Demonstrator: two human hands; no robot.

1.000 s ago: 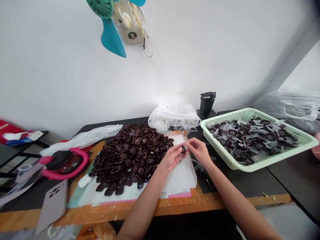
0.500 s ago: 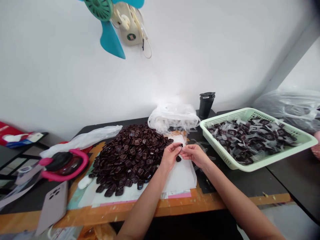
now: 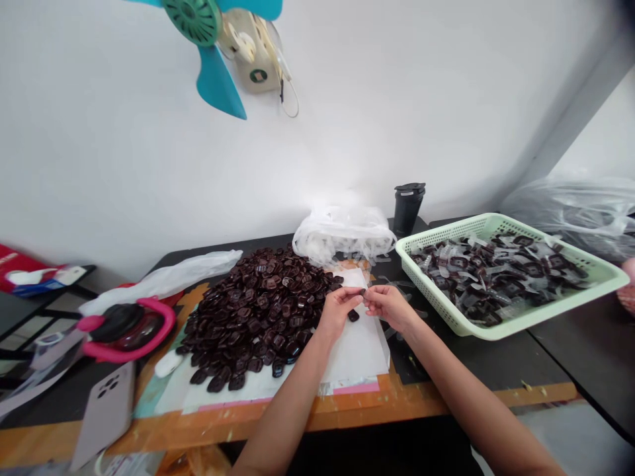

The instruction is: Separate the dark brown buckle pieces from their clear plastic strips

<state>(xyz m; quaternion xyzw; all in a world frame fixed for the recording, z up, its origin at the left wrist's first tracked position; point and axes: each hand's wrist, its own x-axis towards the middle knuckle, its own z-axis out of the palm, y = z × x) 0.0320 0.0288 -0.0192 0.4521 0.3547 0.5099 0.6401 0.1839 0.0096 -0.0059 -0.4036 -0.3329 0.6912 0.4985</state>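
Compared with 1.0 s earlier, our right hand (image 3: 390,306) now sits a little lower and further left, its fingertips almost against those of our left hand (image 3: 338,311).

From the head view, we hold 1 small dark piece (image 3: 362,291) between the 2 hands, over the white paper (image 3: 354,357). Our left hand pinches it narrowly between thumb and index finger; our right thumb and index finger close on its other end. We cannot tell whether a strip is pinched there too, as it is too small to see. Just below the fingers, 1 loose piece (image 3: 353,316) lies on the paper. Left of our hands spreads a big heap of dark pieces (image 3: 262,304). Beyond them we see a white plastic bag (image 3: 342,228) and a black tumbler (image 3: 409,210). To the right stands a pale green basket (image 3: 426,284) with dark pieces and clear strips in it. Far left are a pink-handled pot (image 3: 131,326) and a phone (image 3: 105,416).
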